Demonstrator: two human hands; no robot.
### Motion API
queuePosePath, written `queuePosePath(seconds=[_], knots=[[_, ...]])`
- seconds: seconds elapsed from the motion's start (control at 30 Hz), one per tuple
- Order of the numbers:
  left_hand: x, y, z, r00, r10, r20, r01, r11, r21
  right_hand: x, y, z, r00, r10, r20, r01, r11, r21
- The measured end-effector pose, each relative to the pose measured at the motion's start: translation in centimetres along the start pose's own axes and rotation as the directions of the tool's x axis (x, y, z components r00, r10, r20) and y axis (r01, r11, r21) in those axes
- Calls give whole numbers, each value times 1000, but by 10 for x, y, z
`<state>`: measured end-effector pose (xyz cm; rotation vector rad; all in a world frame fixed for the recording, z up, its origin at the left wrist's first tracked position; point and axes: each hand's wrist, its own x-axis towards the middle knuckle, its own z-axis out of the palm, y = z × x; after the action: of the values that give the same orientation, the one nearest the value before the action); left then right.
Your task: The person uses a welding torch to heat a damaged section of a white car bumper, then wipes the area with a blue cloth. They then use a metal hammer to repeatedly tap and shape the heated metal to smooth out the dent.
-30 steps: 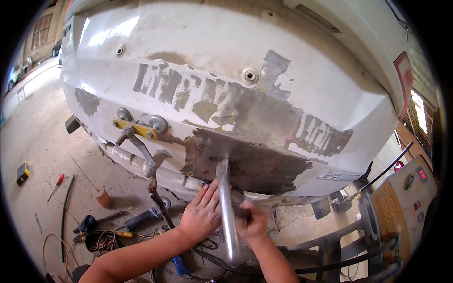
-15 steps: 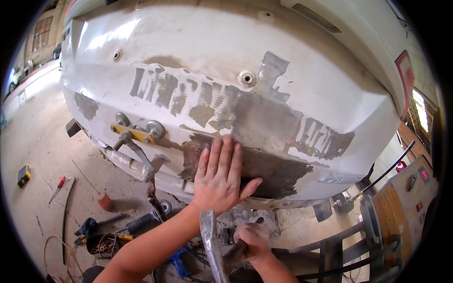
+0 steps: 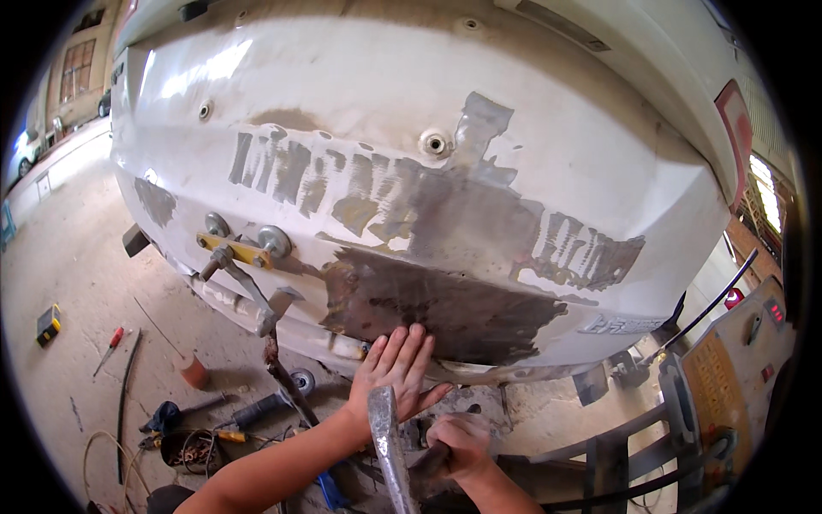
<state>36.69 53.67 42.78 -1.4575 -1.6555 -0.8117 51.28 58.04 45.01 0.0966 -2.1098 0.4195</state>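
A white car's rear panel (image 3: 342, 60) fills the upper view, with a dark sanded bare-metal patch (image 3: 479, 313) low in its middle. My left hand (image 3: 394, 368) lies flat at the patch's lower edge, fingers stretched and the thumb out to the right. Below it, my right hand (image 3: 462, 441) is closed round the dark handle of a hammer (image 3: 390, 445). The hammer's long grey metal head points up, in front of my left wrist. Left of the patch, a pulling tool (image 3: 240, 250) with a yellow bar and round metal pads rests against the panel.
On the floor at left lie a yellow-black box (image 3: 49, 325), a red screwdriver (image 3: 111, 343), an angle grinder (image 3: 265, 407) and a tin of small copper-coloured pieces (image 3: 190, 450). A machine with a control panel (image 3: 728, 377) and black cables stands at right.
My left hand has slid down the bare-metal patch to its lower edge, uncovering the patch's middle. My right hand keeps its hold on the hammer, and the hammer head has shifted slightly.
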Motion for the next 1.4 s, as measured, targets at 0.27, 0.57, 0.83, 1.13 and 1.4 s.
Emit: queuePosePath(seconds=[0.27, 0.57, 0.83, 1.13, 1.4], knots=[[41, -14, -9, 990, 39, -133, -22, 992, 122, -1, 3, -1, 998, 55, 37, -58, 996, 72], [13, -2, -9, 999, -54, -2, 54, 999, 9, -12, 9, 2, 999, 21, 44, -24, 998, 62], [21, 2, -28, 990, -73, 119, 78, 996, -38, -6, 7, 1, 999, 41, 17, -42, 996, 74], [-7, -11, -11, 979, -188, 77, 186, 982, 21, -20, 25, -1, 967, 253, -39, -249, 965, 87], [-15, -8, -4, 985, -167, 51, 166, 986, 22, -9, 33, 1, 984, 177, 10, -177, 984, -28]])
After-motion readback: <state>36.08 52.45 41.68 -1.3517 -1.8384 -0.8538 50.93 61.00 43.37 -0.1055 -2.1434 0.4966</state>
